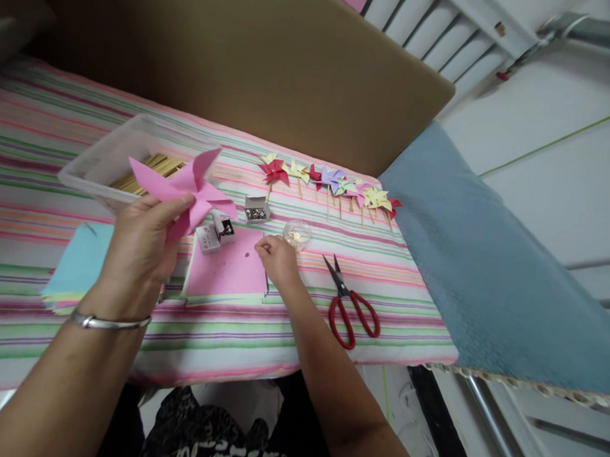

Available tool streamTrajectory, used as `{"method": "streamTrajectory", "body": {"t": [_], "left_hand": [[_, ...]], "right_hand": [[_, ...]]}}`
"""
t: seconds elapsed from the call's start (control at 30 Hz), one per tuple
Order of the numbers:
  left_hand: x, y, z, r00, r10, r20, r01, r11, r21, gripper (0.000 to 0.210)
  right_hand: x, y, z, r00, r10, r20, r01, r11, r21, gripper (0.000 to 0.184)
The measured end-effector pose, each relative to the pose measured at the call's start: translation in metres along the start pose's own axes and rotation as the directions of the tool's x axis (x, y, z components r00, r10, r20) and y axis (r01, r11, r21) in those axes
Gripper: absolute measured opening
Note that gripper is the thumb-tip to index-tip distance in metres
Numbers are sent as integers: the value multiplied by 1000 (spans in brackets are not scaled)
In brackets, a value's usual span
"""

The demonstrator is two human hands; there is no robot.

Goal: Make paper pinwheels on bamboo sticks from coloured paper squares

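Note:
A pink paper pinwheel (204, 199) is pinched between the thumb and fingers of my left hand (147, 240), raised in front of a clear plastic bin (80, 164). My right hand (278, 257) is over the right edge of a stack of pink paper (231, 272), its thumb and fingertips pressed together. Whatever those fingertips hold, if anything, is too small to make out. Just behind that hand stands a small clear round dish (297, 235) of tiny pale pieces. Two little boxes of small metal pieces, a nearer one (209, 238) and a farther one (257, 210), stand between my hands.
Wooden sticks (160, 167) lie in the bin. Red-handled scissors (350, 303) rest on the striped cloth right of my arm. Several finished pinwheels (331, 179) line the back beside a cardboard panel (290, 68). Blue paper (81, 261) tops a stack at left.

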State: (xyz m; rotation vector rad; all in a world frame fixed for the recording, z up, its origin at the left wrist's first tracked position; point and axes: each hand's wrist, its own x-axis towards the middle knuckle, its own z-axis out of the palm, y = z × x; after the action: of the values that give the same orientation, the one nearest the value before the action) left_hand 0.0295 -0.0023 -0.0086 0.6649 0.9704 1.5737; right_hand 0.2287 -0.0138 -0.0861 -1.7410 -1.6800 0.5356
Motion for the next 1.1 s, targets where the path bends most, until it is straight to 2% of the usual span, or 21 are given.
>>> {"method": "streamTrajectory", "body": {"t": [0.1,0.27,0.43,0.53,0.77,0.97,1.1], "left_hand": [[-7,-5,7,998,-59,31,61,996,-69,12],[-20,-20,18,981,-175,85,169,983,69,9],[-27,-36,21,955,-277,107,260,954,150,12],[-26,-41,20,953,-285,104,266,950,163,14],[-21,-43,16,950,-302,76,285,942,176,15],[-19,-42,15,953,-297,58,281,940,193,14],[-17,-40,14,951,-304,49,291,939,185,19]], "right_hand": [[-2,-6,-6,999,29,-32,-28,999,28,13],[-7,-15,-13,997,81,-15,-78,986,150,8],[-10,-19,-19,996,51,71,-57,995,77,12],[-10,-19,-20,993,47,105,-53,997,49,14],[-12,-13,-14,988,96,125,-109,989,100,18],[-14,-15,-7,960,150,237,-181,977,114,16],[-13,-16,-11,963,139,230,-177,972,155,15]]}}
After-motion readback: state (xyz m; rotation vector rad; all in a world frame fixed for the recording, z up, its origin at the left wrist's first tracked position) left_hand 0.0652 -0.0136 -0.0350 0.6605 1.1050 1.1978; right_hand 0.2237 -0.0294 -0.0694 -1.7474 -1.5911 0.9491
